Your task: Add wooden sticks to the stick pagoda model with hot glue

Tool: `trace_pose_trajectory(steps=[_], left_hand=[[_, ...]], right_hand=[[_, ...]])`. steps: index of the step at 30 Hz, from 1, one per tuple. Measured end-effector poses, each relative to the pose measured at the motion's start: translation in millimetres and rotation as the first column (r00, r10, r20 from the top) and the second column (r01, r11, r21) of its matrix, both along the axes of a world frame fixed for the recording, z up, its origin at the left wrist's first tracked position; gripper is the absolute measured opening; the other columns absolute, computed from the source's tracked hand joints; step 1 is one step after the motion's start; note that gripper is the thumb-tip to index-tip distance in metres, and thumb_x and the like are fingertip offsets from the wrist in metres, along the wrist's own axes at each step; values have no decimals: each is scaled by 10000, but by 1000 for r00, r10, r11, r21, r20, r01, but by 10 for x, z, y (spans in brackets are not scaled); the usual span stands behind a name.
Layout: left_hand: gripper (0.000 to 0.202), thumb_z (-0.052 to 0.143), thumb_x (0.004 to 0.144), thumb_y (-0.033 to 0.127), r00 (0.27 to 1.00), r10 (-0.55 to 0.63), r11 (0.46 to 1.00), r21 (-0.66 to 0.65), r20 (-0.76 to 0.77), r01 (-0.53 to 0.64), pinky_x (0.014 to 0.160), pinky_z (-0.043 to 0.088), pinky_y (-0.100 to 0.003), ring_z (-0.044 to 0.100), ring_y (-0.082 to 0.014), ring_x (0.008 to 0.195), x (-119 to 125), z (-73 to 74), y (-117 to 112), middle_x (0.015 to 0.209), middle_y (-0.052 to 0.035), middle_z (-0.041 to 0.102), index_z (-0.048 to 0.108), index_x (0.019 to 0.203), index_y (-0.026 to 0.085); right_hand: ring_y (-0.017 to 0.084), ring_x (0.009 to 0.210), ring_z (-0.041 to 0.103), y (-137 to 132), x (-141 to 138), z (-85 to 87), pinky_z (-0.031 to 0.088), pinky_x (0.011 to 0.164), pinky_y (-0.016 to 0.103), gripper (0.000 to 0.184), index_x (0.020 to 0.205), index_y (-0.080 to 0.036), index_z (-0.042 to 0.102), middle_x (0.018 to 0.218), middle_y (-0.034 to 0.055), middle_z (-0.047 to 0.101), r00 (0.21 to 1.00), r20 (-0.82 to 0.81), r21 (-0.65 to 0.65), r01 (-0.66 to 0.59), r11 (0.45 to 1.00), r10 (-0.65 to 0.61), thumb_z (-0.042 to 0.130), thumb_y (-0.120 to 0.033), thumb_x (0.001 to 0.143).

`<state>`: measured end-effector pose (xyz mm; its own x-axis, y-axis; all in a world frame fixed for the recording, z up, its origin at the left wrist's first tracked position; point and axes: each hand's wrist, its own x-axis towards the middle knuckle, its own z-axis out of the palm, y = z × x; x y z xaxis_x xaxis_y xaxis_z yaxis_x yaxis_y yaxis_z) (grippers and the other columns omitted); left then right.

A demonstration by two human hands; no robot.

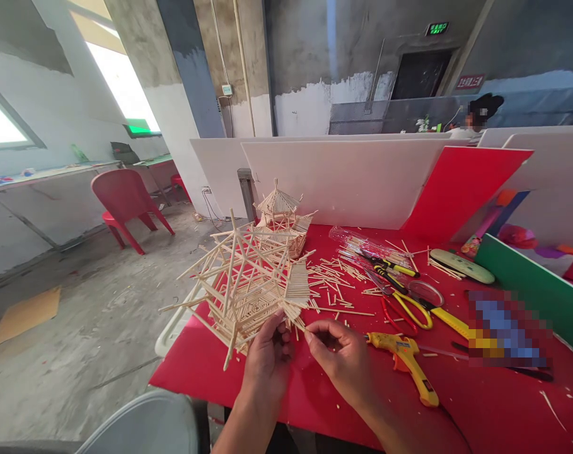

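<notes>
My left hand (266, 357) grips the lower edge of a large stick-built roof frame (241, 280), tilted up above the red table (286, 391). My right hand (339, 357) is closed in a pinch on a thin wooden stick (299, 326) at the frame's lower right corner. Behind the frame stands a smaller stick pagoda (282, 221). Loose cut sticks (336, 280) lie scattered to the right of the frame.
A yellow glue gun (406, 362) lies right of my right hand, with yellow scissors (411, 302), pliers (390, 263) and a clear stick bag (362, 243) beyond. White and red boards (362, 183) wall the back. A red chair (125, 208) stands left; a person sits far right.
</notes>
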<state>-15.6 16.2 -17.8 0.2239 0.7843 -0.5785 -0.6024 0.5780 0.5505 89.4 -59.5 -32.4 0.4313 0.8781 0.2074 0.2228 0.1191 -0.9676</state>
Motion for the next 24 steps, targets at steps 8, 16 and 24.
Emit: trace_pose_trajectory(steps=[8, 16, 24], left_hand=[[153, 682, 763, 132, 999, -19, 1000, -10, -28, 19, 321, 278, -135, 423, -46, 411, -7, 16, 21, 526, 46, 488, 554, 679, 147], [159, 661, 788, 123, 1000, -25, 999, -27, -18, 24, 317, 271, -132, 412, -42, 402, -6, 35, 29, 518, 44, 484, 552, 674, 143], [154, 659, 789, 119, 999, -25, 1000, -17, -23, 25, 319, 273, -134, 418, -44, 408, 0, 28, 23, 522, 43, 486, 554, 679, 143]], right_hand=[[119, 611, 582, 33, -10, -11, 473, 565, 191, 123, 813, -196, 686, 701, 6, 661, 1000, -10, 3, 4, 1000, -4, 614, -295, 820], [123, 626, 586, 38, 0, -17, 477, 579, 199, 122, 831, -195, 686, 727, 11, 675, 1000, -10, 9, 0, 1000, 0, 608, -289, 828], [117, 613, 571, 43, -5, -23, 465, 570, 195, 117, 825, -195, 686, 714, 5, 665, 1000, -10, 7, 9, 1000, -9, 610, -283, 825]])
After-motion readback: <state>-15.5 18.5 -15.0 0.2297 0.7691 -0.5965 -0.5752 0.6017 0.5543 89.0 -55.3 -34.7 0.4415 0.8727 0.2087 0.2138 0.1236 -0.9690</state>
